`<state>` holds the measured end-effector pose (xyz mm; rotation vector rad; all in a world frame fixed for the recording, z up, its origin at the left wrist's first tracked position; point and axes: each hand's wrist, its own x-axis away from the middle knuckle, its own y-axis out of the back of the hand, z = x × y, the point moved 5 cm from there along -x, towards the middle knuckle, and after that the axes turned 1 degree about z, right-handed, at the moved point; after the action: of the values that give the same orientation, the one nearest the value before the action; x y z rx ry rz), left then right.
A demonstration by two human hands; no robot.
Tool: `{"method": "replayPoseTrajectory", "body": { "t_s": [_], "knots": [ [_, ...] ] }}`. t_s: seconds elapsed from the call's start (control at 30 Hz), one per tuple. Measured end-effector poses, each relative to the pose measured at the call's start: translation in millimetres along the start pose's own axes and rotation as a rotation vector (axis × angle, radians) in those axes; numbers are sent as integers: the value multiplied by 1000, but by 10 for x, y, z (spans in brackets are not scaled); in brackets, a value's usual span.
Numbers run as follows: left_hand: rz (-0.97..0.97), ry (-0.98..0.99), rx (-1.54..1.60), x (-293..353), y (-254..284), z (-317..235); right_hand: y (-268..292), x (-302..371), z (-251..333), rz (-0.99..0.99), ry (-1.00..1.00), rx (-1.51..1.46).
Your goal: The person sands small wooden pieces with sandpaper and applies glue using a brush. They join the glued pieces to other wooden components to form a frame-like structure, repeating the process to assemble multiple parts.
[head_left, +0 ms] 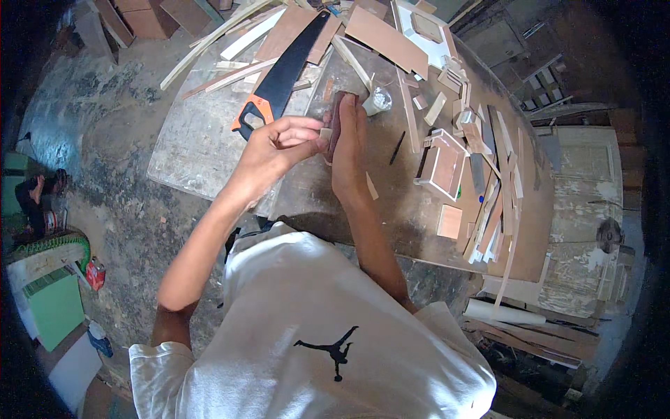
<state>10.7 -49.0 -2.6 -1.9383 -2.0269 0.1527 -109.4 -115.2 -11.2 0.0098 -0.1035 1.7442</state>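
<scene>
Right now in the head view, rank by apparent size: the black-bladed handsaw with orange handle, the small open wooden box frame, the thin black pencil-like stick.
1. Black-bladed handsaw, clearly largest.
2. Small open wooden box frame.
3. Thin black stick, smallest.

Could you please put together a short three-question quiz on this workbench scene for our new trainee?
1. True or false: the left hand pinches a small pale wood piece against the dark reddish sheet held upright in the right hand.
2. What lies on the bench behind the hands? A) a hand saw with a black blade and orange-and-black handle; B) a hammer; C) a drill.
3. Fill in: to the right of the hands stands a small open wooden ____.

Key: 1 true; 2 A; 3 box.
</scene>
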Motion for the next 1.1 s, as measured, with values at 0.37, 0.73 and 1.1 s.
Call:
{"method": "replayPoseTrajectory", "body": {
  "t_s": [0.37, 0.73, 1.1],
  "knots": [
    [-23, -21, -176, 6, -33, -98, -97, 118, 111, 27, 102, 122],
    [42, -26, -157, -26, -52, 40, -2, 83, 36, 24, 25, 119],
    [77, -22, -149, -38, -187, 55, 163, 135, -210, 18, -22, 114]
  ]
}}
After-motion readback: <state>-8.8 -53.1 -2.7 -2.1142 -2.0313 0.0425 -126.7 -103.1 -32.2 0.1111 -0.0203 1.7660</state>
